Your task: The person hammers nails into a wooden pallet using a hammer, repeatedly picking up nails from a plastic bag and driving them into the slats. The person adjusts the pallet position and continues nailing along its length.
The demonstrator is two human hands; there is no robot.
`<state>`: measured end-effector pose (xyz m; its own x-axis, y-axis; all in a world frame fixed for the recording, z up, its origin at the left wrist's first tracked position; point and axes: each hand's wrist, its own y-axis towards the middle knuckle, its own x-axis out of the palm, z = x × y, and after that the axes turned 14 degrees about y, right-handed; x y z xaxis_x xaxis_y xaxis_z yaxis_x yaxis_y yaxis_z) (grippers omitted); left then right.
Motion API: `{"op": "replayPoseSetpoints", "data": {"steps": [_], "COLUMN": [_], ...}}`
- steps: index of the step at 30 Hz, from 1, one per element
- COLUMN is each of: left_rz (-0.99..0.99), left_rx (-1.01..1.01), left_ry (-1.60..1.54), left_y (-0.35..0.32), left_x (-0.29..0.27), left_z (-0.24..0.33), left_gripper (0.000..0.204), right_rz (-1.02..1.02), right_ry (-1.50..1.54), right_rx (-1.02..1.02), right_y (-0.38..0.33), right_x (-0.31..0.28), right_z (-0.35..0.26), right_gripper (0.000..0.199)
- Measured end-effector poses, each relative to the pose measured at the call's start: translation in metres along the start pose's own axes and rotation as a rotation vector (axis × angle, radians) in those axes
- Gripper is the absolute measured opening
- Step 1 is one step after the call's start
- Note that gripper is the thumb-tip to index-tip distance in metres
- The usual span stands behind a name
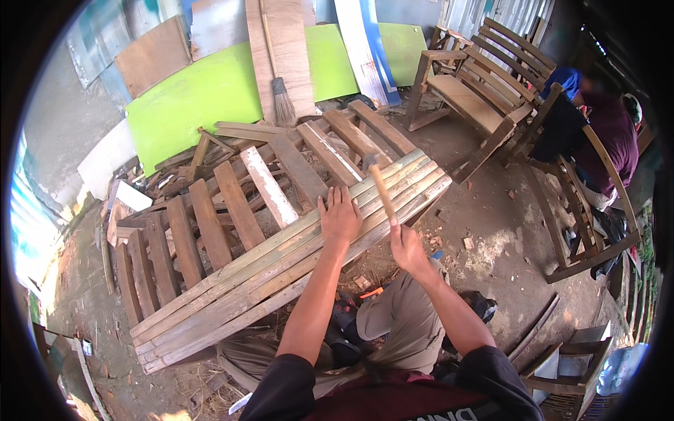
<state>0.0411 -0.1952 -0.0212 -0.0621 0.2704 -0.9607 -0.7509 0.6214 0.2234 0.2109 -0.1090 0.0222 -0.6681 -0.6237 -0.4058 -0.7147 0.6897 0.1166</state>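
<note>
Long, pale, weathered wooden strips [232, 291] lie side by side in a slanting row in front of me. My left hand [341, 216] rests on them palm down with its fingers stretched out. My right hand [407, 245] is closed round the lower end of the wooden handle of a hammer [382, 191]. The hammer's head is over the far right part of the strips; I cannot tell whether it touches them. Beyond the strips, several darker slats [186, 242] fan outward, some with white paint on them. Their near ends meet the strips' far edge.
A broom [283, 102] leans on a plywood sheet beside a lime-green panel [203, 105]. At the upper right is a slatted wooden bench [470, 98]. Another person [609, 137] bends by a wooden frame [562, 270] at the right. Wood scraps [468, 243] litter the dirt floor.
</note>
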Motion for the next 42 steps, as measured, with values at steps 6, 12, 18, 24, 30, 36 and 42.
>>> {"op": "replayPoseSetpoints", "data": {"steps": [6, 12, 18, 24, 30, 36, 42], "left_rz": [0.016, 0.023, 0.079, 0.072, 0.042, 0.067, 0.063], "left_rx": [-0.025, 0.006, -0.039, -0.016, -0.052, -0.021, -0.030], "left_ry": [0.002, 0.004, -0.038, -0.019, -0.044, -0.067, -0.049], "left_y": [0.001, 0.001, -0.001, 0.000, 0.002, 0.003, -0.001], "left_x": [0.004, 0.001, 0.004, 0.002, 0.000, 0.000, 0.001], "left_z": [-0.013, -0.004, -0.010, -0.006, -0.010, 0.001, -0.008], "left_gripper": [0.051, 0.053, 0.058, 0.061, 0.061, 0.057, 0.050], "right_rz": [-0.061, 0.038, -0.031, 0.014, -0.032, -0.141, -0.074], "right_ry": [0.254, 0.066, 0.115, 0.055, 0.068, -0.115, -0.080], "right_rx": [0.149, -0.140, -0.002, -0.108, 0.028, 0.262, 0.009], "right_y": [0.011, -0.003, -0.005, -0.009, 0.001, 0.004, -0.005], "right_x": [-0.003, 0.016, 0.010, 0.010, -0.002, -0.005, 0.005], "right_z": [-0.035, -0.013, -0.037, -0.030, -0.016, 0.007, 0.006], "right_gripper": [0.060, 0.057, 0.063, 0.058, 0.062, 0.066, 0.063]}}
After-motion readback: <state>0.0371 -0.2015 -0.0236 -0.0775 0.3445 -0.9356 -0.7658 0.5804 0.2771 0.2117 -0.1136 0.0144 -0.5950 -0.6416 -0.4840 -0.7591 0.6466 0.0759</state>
